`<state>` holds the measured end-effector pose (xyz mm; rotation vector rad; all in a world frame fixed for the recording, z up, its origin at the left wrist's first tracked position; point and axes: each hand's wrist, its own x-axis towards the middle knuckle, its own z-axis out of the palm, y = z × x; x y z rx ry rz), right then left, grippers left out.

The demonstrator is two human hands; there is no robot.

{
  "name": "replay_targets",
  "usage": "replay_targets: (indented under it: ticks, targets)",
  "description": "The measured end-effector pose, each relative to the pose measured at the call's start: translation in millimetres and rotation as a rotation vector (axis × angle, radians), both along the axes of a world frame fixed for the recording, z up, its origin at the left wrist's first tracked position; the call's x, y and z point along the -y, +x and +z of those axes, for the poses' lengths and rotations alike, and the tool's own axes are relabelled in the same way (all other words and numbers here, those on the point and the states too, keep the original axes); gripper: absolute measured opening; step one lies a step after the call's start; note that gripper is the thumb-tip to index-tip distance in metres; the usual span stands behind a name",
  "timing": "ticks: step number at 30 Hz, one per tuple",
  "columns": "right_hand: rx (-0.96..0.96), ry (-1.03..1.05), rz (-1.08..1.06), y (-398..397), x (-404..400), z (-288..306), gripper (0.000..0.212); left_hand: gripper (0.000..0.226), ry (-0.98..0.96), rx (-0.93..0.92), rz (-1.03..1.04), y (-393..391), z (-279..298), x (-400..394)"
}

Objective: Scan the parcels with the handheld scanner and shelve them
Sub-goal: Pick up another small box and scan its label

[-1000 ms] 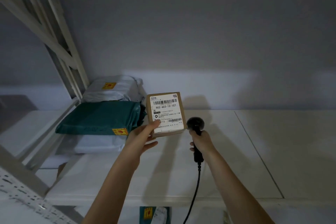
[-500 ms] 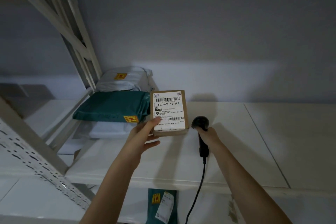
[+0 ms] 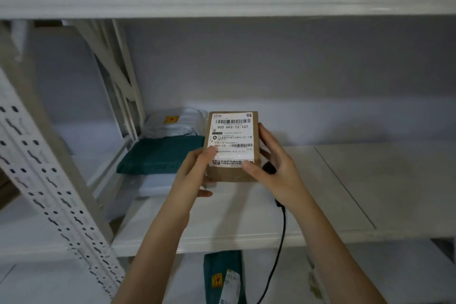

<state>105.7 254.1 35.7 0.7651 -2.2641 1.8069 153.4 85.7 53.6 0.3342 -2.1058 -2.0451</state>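
Where parcels [image 3: 160, 153] lie: shelf [image 3: 345, 180].

Parcel storeroom or courier depot: white slotted-steel racking [image 3: 56, 195], labelled cardboard parcel [image 3: 232, 145] with barcodes, poly mailers [image 3: 160, 155] stacked on shelf board [image 3: 370, 192], corded scanner [image 3: 269, 168] present

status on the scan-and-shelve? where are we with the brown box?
Done: green mailer and grey mailer lie stacked on the shelf. In hand: the brown box, label up, held by left hand and right hand, scanner tucked behind the right palm. Left: set the box down.
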Motion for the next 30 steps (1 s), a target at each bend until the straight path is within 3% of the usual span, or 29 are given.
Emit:
replay_targets:
  ticks: [11,13,19,21,24,30]
  targets:
    - [-0.317,-0.161,-0.097,117.6,65.5,112.1,0.068,0.068,-0.331,-0.442,-0.016,114.4,88.2,73.1]
    - [-0.362,-0.219,-0.082,129.8,75.9,136.5,0.057,0.061,-0.376,-0.516,0.019,128.2,112.7,81.6]
    - [-0.443,-0.295,-0.046,129.0,104.0,212.7,0.035,0.013,-0.415,-0.701,0.07,125.3,183.1,99.8]
    - [-0.452,-0.279,-0.059,117.7,112.4,231.3,0.038,0.009,-0.426,-0.723,0.096,118.2,200.2,105.5]
    - [-0.433,-0.252,-0.085,98.7,124.5,251.7,0.051,0.021,-0.445,-0.72,0.122,105.3,219.6,112.1]
    - [-0.359,-0.261,-0.073,61.3,137.2,271.9,0.038,0.03,-0.477,-0.651,0.151,71.8,242.4,115.1]
